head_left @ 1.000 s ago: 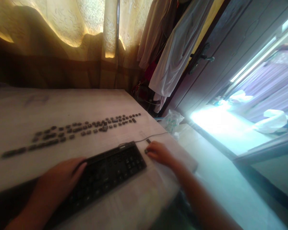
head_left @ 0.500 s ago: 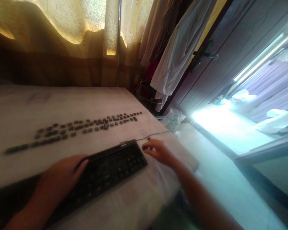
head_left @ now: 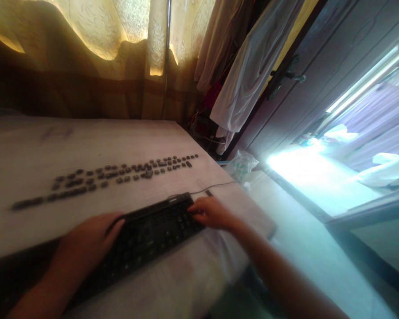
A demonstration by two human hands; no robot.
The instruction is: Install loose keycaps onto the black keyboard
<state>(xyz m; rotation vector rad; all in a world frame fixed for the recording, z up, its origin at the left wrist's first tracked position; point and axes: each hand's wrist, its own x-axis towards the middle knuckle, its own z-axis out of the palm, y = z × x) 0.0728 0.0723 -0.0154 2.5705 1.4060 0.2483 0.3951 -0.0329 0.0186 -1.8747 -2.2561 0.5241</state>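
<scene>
A black keyboard (head_left: 149, 230) lies slantwise across the near part of the table, its keys blurred. My left hand (head_left: 89, 241) grips its far edge, thumb on top and fingers wrapped round it. Over the keyboard's right end, my right hand (head_left: 209, 212) has its fingertips pinched together at the keys; anything between them is too small to make out. Beyond the keyboard, several loose black keycaps (head_left: 148, 173) lie in uneven rows. A small dark piece (head_left: 209, 193) rests beside the cable (head_left: 216, 186), just past my right hand.
The pale table (head_left: 119, 137) ends at the right, where a clear plastic bag (head_left: 242, 164) sits by its edge. Yellow curtains (head_left: 86, 57) hang behind it. White clothing (head_left: 241, 84) hangs near a door (head_left: 322, 66) at the right.
My right hand has moved left, from beside the keyboard onto its right end. The small dark piece near the cable shows more fully. My left hand keeps its hold.
</scene>
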